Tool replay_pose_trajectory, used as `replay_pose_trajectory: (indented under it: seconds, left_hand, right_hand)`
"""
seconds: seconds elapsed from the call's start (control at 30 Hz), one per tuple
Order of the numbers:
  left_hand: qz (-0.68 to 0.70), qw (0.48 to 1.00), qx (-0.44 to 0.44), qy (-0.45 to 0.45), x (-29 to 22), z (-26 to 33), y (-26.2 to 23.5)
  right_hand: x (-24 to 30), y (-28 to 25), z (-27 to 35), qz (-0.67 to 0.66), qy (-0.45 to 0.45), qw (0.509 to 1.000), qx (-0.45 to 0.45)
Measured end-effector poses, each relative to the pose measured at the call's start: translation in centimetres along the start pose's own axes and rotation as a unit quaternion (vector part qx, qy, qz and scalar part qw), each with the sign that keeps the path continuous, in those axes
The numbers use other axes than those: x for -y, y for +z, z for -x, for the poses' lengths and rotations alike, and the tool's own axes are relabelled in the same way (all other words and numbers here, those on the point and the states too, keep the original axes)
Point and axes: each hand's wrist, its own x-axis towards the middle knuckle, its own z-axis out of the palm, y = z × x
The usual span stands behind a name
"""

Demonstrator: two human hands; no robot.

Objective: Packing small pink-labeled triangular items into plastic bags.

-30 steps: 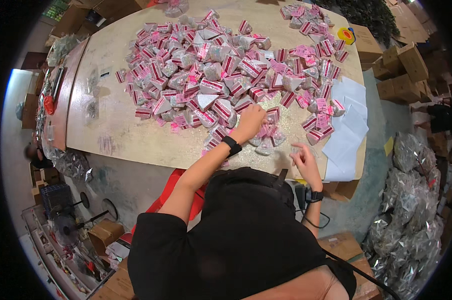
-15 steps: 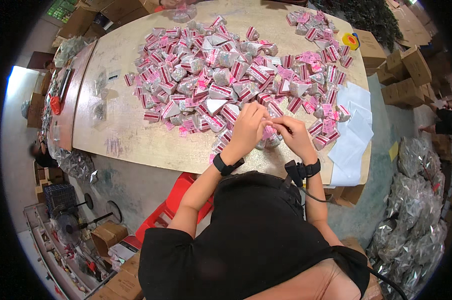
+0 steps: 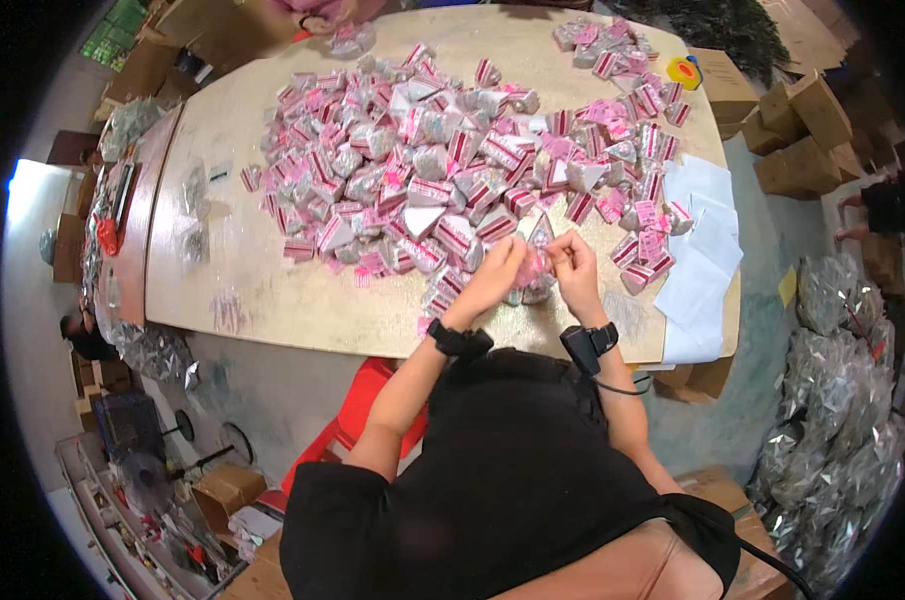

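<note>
At the table's near edge, a small clear packet with a pink tag (image 3: 535,290) sits between my hands. My left hand (image 3: 497,272) is closed on the packet's left side. My right hand (image 3: 576,274) is raised at its right side, thumb and fingers pinched together; what they grip, if anything, is too small to make out. Beyond my hands spreads a large heap of small clear packets with pink and white striped card labels (image 3: 413,170). A dark band with a small device sits on each wrist.
White sheets (image 3: 700,265) lie at the table's right side, with a yellow tape roll (image 3: 684,72) farther back. Another person's hand (image 3: 318,22) is at the far edge. A red chair (image 3: 366,405) stands near left; shiny wrapped bundles (image 3: 833,420) are piled at right.
My hands have moved apart, the right one lifting away to the right. More of the packet now shows between them. Another person's hand and sleeve have come farther into view at the far edge.
</note>
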Motion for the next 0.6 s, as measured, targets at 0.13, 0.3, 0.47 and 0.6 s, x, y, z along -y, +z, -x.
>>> replay_pose_trajectory:
  seconds: [0.13,0.3,0.47,0.6]
  left_hand:
    - [0.138,0.952,0.217,-0.166,6.7,0.4,0.3]
    - [0.379,0.868,0.153,-0.281,7.2,-1.3,0.4]
    - [0.394,0.847,0.205,-0.29,5.2,-2.6,1.2]
    - [-0.068,0.872,0.443,-0.197,6.1,-3.9,0.1]
  right_hand:
    - [1.9,1.8,1.2,0.033,-0.075,0.997,-0.003]
    - [4.3,2.7,4.6,0.111,-0.119,0.949,0.27]
    - [-5.0,-3.1,5.3,-0.295,0.13,0.943,0.084]
    - [-6.7,-4.0,4.5,-0.354,0.187,0.913,-0.082]
